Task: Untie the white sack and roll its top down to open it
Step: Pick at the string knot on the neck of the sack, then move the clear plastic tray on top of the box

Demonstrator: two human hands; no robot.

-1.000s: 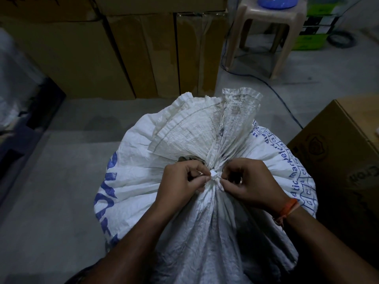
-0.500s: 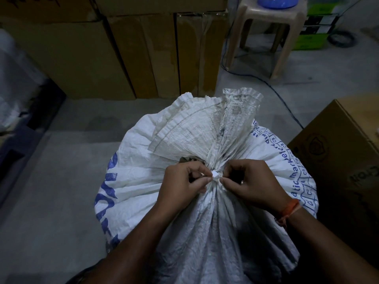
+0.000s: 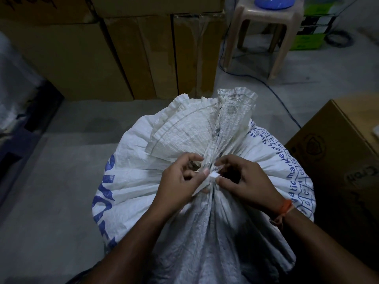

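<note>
Vs. a moment ago: white tie strip [image 3: 206, 181] is now pulling loose from the neck. L hand [image 3: 180, 185] is pinching one end, R hand [image 3: 249, 184] is pinching the knot; both were tighter together before. White sack [image 3: 131, 177] is standing on the floor [image 3: 51, 201], neck gathered. Open floor lying left; cardboard box [image 3: 338, 160] crowding the right edge.

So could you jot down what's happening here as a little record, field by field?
Sack: white sack, blue print, neck gathered and still tied
Tie: white strip at the neck
Left hand: left hand pinches the strip
Right hand: right hand pinches at the knot
Top: not yet rolled down
Nearby: cardboard box at right, plastic stool behind
</note>
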